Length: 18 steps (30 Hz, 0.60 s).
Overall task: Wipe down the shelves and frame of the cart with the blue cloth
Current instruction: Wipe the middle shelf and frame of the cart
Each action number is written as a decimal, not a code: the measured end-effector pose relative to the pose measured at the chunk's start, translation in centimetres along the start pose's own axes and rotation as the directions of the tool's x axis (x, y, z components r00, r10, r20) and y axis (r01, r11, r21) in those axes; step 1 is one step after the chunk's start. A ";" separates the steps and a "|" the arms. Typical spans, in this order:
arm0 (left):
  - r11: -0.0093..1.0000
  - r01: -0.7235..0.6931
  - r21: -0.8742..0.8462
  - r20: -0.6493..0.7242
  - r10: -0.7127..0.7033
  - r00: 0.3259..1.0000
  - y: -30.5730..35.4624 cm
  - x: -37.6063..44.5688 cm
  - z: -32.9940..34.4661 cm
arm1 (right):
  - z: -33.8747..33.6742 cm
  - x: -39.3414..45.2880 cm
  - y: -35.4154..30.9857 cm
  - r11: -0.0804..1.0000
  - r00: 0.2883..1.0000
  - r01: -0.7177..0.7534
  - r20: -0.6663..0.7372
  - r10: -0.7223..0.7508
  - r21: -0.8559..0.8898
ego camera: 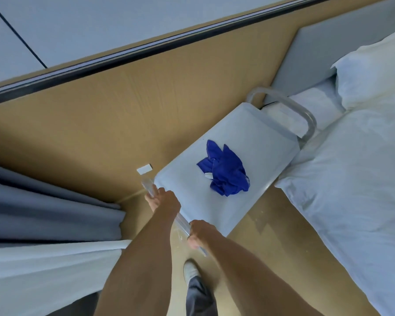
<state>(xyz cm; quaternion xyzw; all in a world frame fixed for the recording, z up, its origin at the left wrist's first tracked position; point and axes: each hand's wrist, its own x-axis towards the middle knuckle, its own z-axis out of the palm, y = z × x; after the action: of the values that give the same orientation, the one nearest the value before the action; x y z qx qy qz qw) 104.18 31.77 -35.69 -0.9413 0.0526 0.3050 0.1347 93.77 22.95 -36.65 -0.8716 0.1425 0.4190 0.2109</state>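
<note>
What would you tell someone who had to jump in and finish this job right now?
Left hand: grips the near handle of the cart.
Right hand: grips the same handle, further along.
The blue cloth lies crumpled on the cart's top shelf; neither hand touches it.
The cart stands between the wooden wall and the bed.
Done: nothing appears wiped yet.
Left: pick up the cloth, wipe the top shelf, any lower shelves (hidden from here), and the frame, including both handles.
</note>
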 end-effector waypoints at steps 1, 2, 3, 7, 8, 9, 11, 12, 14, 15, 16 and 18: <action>1.000 0.006 -0.004 0.008 -0.006 1.000 0.3 -1.2 0.3 | 0.6 -1.0 0.7 1.000 1.000 0.000 -0.014 0.000 -0.029; 1.000 0.019 -0.016 0.029 -0.018 0.999 0.6 -2.2 0.5 | 1.1 -1.9 1.4 0.997 1.000 0.004 -0.029 -0.006 -0.072; 0.999 0.039 -0.027 0.065 -0.037 0.997 1.0 -3.3 0.8 | 1.9 -2.8 2.1 0.993 0.999 0.009 -0.032 -0.013 -0.119; 0.993 0.095 -0.075 0.101 -0.087 0.991 3.1 -9.2 3.9 | 5.5 -6.2 6.0 0.976 0.997 0.037 -0.056 -0.050 -0.213; 0.990 0.104 -0.095 0.097 -0.095 0.991 3.6 -10.5 5.2 | 6.5 -6.8 7.3 0.976 0.997 0.046 -0.056 -0.059 -0.211; 0.986 0.112 -0.122 0.093 -0.101 0.991 4.2 -11.8 6.4 | 7.4 -7.4 8.7 0.977 0.996 0.054 -0.056 -0.067 -0.204; 0.976 0.130 -0.174 0.083 -0.117 0.990 5.3 -14.5 8.1 | 9.1 -8.7 11.1 0.977 0.996 0.050 -0.065 -0.065 -0.209; 0.972 0.140 -0.187 0.098 -0.124 0.987 5.8 -15.9 8.9 | 9.9 -9.7 12.2 0.972 0.997 0.048 -0.054 -0.062 -0.229; 0.974 0.134 -0.185 0.119 -0.113 0.986 6.9 -18.5 10.7 | 11.1 -11.6 14.4 0.957 0.998 0.052 -0.030 -0.063 -0.285; 0.976 0.127 -0.176 0.111 -0.109 0.988 7.4 -19.7 11.7 | 11.6 -12.2 15.4 0.946 0.997 0.060 -0.031 -0.074 -0.319; 0.980 0.118 -0.161 0.099 -0.103 0.990 8.0 -20.8 12.4 | 12.0 -12.9 16.3 0.932 0.995 0.069 -0.040 -0.089 -0.355; 0.988 0.087 -0.124 0.097 -0.075 0.992 8.9 -22.3 13.6 | 12.3 -14.0 18.0 0.910 0.994 0.069 -0.054 -0.099 -0.408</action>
<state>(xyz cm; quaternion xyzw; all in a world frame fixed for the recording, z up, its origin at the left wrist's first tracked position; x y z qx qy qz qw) 76.98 27.52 -35.09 -0.9343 -0.0115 0.3451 0.0885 69.33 14.26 -36.97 -0.9164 0.0225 0.3977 0.0382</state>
